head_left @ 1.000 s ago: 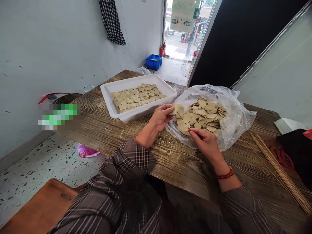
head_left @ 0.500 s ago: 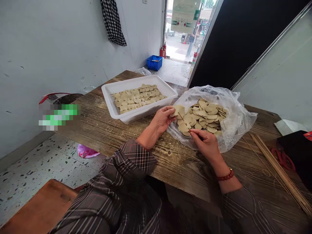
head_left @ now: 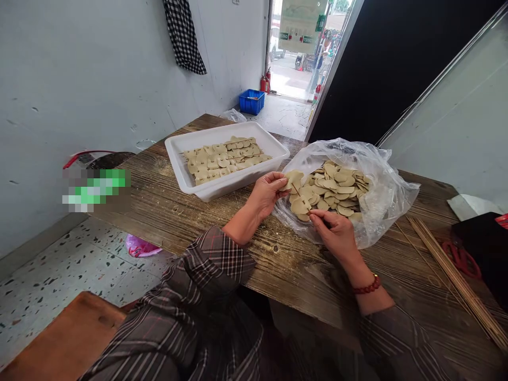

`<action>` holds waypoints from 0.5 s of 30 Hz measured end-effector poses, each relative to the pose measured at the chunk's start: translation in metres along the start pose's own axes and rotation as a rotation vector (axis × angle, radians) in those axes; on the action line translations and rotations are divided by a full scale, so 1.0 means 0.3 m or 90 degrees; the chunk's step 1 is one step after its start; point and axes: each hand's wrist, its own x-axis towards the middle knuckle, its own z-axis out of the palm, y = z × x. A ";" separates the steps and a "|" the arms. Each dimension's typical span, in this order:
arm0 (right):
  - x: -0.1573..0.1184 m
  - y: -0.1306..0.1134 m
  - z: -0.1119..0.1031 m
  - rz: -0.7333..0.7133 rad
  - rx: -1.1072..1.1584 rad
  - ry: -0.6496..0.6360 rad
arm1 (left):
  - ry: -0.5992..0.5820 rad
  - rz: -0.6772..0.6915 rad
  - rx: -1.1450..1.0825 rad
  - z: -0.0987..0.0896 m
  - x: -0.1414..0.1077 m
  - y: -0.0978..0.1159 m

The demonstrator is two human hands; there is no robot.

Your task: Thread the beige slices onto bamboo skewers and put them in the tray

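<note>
My left hand (head_left: 265,196) is pinching a pale slice (head_left: 292,180); my right hand (head_left: 336,232) is gripping a skewer (head_left: 296,190) at its near end. I should be holding it straight.

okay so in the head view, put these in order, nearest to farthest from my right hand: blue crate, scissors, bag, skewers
From your right hand:
1. Bag: right at the hand, just ahead.
2. Skewers: on the table, to its right.
3. Scissors: farther right, beyond the skewers.
4. Blue crate: on the floor past the table, ahead and left.
</note>
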 end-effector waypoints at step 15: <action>0.002 0.005 -0.001 0.011 -0.002 0.001 | -0.007 0.139 0.143 -0.006 0.008 -0.015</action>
